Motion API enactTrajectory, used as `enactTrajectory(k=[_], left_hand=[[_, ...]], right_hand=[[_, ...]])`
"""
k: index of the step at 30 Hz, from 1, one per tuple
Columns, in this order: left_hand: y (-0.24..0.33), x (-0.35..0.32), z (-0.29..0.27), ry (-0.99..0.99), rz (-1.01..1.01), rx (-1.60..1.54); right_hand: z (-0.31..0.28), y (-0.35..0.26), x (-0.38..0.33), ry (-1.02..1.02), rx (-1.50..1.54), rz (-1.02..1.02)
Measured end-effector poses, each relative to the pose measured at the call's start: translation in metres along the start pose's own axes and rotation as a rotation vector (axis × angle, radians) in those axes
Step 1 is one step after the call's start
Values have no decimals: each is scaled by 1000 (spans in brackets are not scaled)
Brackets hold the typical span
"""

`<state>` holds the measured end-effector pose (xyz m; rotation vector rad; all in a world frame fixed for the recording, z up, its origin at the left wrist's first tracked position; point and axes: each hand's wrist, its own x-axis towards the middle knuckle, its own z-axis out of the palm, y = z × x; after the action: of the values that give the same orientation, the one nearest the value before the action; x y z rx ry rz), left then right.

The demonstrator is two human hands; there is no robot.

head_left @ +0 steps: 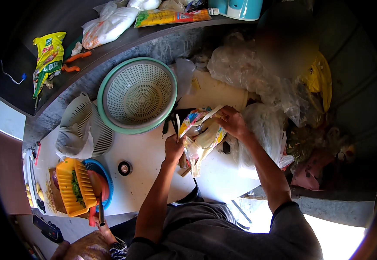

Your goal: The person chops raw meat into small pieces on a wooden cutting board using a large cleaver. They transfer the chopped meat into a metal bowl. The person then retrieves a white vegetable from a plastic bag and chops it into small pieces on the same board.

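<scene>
A white plastic bag with a colourful print (200,149) is stretched between my two hands above the white table. My left hand (174,147) pinches its left edge. The fingers of my right hand (232,122) are closed on the bag's upper right rim. The bag's mouth gapes toward me, and something clear and shiny shows inside, too small to name. Under and behind the bag lie dark green slender pieces and a few brown bits on the table (154,171).
A green-rimmed colander (103,102) stands behind left, beside a grey basket (99,132). An orange basket with greens (70,195) and a dark round lid-like item (125,168) lie nearer. Clear plastic bags (257,125) crowd the right. Another person's hand (106,233) is at lower left.
</scene>
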<state>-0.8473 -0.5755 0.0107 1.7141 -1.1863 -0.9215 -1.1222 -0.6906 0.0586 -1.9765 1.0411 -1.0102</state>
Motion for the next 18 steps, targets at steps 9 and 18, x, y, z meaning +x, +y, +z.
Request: enactTrajectory(k=[9, 18], left_hand=[[12, -32, -21, -13, 98, 255], [41, -81, -15, -156, 309, 283]], right_hand=[[0, -100, -82, 58, -95, 146], [33, -116, -161, 64, 249, 599]])
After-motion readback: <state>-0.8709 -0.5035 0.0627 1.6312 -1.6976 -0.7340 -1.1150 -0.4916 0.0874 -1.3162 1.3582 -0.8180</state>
